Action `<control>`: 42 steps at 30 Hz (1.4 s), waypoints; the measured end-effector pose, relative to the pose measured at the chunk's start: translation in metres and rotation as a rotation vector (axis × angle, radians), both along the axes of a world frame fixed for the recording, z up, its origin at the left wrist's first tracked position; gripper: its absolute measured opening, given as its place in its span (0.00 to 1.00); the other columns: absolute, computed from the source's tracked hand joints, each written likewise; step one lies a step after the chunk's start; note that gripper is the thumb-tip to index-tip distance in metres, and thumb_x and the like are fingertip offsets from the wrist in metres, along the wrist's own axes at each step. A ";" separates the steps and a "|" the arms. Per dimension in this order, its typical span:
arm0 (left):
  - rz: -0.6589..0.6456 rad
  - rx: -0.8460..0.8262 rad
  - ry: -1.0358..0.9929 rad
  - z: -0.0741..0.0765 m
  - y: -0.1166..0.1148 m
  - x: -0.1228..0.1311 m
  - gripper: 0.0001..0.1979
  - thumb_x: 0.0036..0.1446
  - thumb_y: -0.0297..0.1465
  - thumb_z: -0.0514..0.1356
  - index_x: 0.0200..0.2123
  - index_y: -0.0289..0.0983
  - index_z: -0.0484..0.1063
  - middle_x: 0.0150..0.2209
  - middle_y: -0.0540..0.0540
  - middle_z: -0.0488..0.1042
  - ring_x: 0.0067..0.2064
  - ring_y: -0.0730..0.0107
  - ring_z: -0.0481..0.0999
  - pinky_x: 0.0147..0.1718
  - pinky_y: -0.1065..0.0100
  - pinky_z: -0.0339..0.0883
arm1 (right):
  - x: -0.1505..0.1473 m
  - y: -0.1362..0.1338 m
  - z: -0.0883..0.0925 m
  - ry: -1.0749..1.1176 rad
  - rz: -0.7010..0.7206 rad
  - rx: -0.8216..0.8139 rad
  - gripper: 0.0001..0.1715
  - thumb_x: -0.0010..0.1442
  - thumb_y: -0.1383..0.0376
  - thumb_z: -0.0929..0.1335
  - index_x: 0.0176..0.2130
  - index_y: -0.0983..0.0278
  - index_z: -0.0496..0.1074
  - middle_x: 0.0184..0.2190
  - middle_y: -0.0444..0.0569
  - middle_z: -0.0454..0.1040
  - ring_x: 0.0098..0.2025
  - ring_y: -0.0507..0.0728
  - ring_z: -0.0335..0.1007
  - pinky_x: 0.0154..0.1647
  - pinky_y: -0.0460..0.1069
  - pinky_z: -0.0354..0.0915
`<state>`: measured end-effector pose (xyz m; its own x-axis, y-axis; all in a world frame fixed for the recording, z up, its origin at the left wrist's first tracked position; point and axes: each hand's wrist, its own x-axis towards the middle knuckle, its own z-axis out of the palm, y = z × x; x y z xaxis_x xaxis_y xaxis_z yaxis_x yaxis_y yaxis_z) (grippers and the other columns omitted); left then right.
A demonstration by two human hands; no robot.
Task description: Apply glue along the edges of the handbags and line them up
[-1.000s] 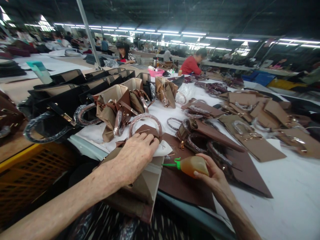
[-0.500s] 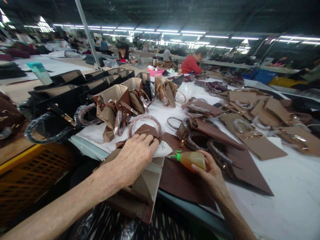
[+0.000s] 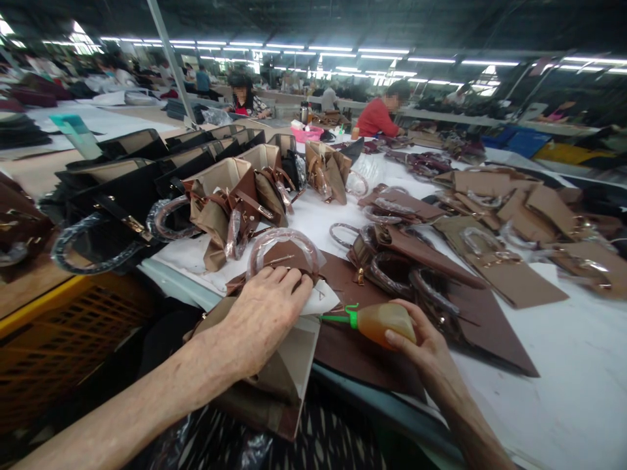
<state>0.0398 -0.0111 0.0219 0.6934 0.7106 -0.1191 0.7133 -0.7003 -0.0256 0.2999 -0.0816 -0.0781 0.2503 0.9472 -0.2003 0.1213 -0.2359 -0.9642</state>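
Note:
My left hand (image 3: 264, 320) lies across the upper edge of a brown and khaki handbag (image 3: 279, 382), fingers curled together over it. Beyond the knuckles stands the bag's round handle (image 3: 287, 240), wrapped in clear plastic. A white flap (image 3: 319, 297) sticks out beside the fingertips, and the pale lining edge shows below. My right hand (image 3: 425, 343) grips a squeeze bottle (image 3: 382, 323) of amber liquid, tipped on its side. Its green nozzle (image 3: 337, 318) points left, its tip close to the pale edge under the flap; contact cannot be made out.
Black handbags (image 3: 117, 196) line the left side, with brown and khaki ones in front. Brown bag pieces with handles (image 3: 421, 261) lie on the white table (image 3: 578, 365) at right. A yellow crate (image 3: 63, 346) stands low left. A person in red (image 3: 377, 117) sits across.
The bottle in my right hand has shifted slightly right and down and lies more level, with more of its green nozzle showing. My left hand stays on the bag.

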 end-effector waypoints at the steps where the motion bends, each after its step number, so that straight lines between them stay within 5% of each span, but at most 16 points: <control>1: 0.000 0.001 -0.004 -0.001 0.000 -0.001 0.19 0.55 0.25 0.54 0.52 0.33 0.61 0.48 0.40 0.67 0.50 0.56 0.65 0.48 0.56 0.61 | 0.000 0.000 0.000 -0.002 0.004 -0.001 0.32 0.43 0.56 0.74 0.46 0.59 0.64 0.34 0.46 0.74 0.36 0.60 0.70 0.38 0.51 0.67; 18: -0.019 0.009 -0.008 0.000 -0.003 0.000 0.16 0.56 0.25 0.53 0.49 0.32 0.63 0.46 0.40 0.68 0.46 0.54 0.67 0.46 0.53 0.63 | -0.001 -0.013 0.012 -0.026 0.042 -0.076 0.29 0.42 0.56 0.73 0.44 0.61 0.66 0.33 0.46 0.74 0.35 0.61 0.70 0.34 0.50 0.68; 27: 0.006 0.037 -0.019 -0.004 -0.009 -0.002 0.18 0.56 0.26 0.54 0.51 0.32 0.63 0.47 0.41 0.68 0.47 0.57 0.67 0.46 0.56 0.63 | -0.008 -0.016 -0.009 0.077 -0.008 -0.095 0.33 0.47 0.52 0.73 0.48 0.60 0.61 0.36 0.47 0.71 0.37 0.60 0.69 0.30 0.50 0.71; 42: -0.016 0.099 -0.032 -0.015 -0.018 -0.009 0.22 0.51 0.27 0.58 0.51 0.32 0.63 0.47 0.43 0.69 0.45 0.57 0.67 0.45 0.58 0.64 | -0.005 -0.024 -0.006 0.088 0.026 -0.159 0.32 0.49 0.51 0.72 0.49 0.61 0.62 0.38 0.48 0.69 0.39 0.60 0.65 0.31 0.50 0.70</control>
